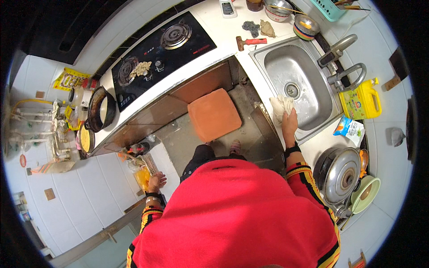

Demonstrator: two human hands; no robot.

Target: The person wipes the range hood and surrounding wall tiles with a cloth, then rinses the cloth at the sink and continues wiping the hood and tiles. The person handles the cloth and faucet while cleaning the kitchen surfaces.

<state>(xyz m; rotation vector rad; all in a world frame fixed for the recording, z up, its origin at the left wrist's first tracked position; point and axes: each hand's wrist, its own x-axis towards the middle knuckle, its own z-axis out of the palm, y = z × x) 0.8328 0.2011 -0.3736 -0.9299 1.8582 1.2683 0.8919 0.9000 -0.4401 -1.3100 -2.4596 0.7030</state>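
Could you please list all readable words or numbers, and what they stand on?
I leave wording uncopied; print shows on:
Black stovetop: small red marks.
Yellow jug: printed label.
Blue-and-white packet: small lettering.
Yellow bag: too small.
White bottle: too small.
Red oval wall mark: blurred.

This place is a kitchen, because one can see a two-burner gas stove (163,59), a stainless-steel sink (309,103) with two faucets (340,44), and a lidded pot (335,169).
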